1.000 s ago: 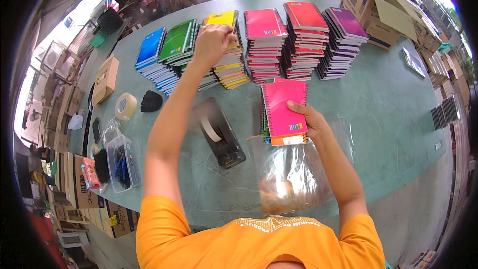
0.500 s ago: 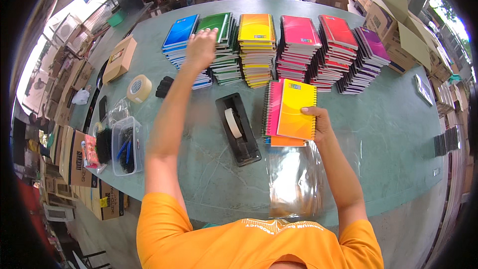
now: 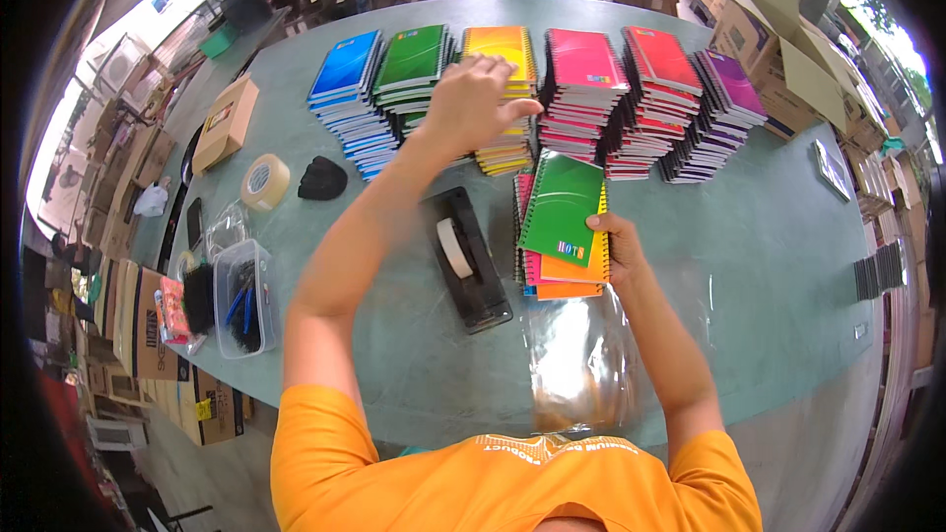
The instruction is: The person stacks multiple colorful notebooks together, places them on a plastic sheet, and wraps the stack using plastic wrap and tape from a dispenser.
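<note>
My right hand (image 3: 622, 248) grips a small pile of spiral notebooks by its right edge, thumb on top. A green notebook (image 3: 564, 207) lies uppermost, slightly askew, over yellow, pink and orange ones. My left hand (image 3: 473, 103) is over the yellow notebook stack (image 3: 501, 41), fingers stretched and thumb apart, nothing held; whether it touches the top cover is hidden. Beside it stand the green stack (image 3: 412, 57) and the pink stack (image 3: 583, 59). Under the held pile, clear plastic film (image 3: 576, 365) lies on the table (image 3: 394, 374).
Blue (image 3: 345, 64), red (image 3: 665, 59) and purple (image 3: 731, 84) notebook stacks fill out the row. A black tape dispenser (image 3: 483, 296) stands left of the held pile. Further left are a tape roll (image 3: 265, 183), a plastic tub (image 3: 243, 300) and a cardboard box (image 3: 225, 123). Open cartons (image 3: 778, 69) stand far right.
A green notebook now tops the pile in my right hand, where a yellow one showed before. My left hand has moved right, from the green stack to the yellow one.
</note>
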The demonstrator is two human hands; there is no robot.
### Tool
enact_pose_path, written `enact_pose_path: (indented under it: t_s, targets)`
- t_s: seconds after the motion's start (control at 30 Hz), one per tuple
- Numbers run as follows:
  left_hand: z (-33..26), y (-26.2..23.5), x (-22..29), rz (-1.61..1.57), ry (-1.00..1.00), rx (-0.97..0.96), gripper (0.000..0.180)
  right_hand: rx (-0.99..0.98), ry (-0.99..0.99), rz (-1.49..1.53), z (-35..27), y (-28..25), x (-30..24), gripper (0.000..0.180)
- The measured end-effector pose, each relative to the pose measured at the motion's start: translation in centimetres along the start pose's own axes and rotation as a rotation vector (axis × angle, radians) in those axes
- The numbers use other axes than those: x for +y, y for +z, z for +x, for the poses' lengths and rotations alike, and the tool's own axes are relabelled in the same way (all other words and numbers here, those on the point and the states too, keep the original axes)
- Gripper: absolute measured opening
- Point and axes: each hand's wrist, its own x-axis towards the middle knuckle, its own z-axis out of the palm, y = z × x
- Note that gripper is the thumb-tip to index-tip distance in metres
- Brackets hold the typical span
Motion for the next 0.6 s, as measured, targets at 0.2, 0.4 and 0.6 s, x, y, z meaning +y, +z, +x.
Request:
enact_pose_path:
  t_s: [0.2, 0.4, 0.6]
  targets:
    - [5.1, 4.5, 3.0, -0.061, 0.117, 0.105, 0.056, 0.032, -0.079, -0.027, -3.2, -2.2, -1.9, 0.039]
    - [12.5, 10.5, 10.0, -0.053, 0.145, 0.107, 0.054, 0.099, -0.148, 0.051, -7.1, -3.6, -3.4, 0.04]
    - [14.9, 10.2, 10.6, -0.045, 0.231, -0.145, 0.032, 0.214, -0.158, -0.018, -10.7, -5.7, -5.5, 0.039]
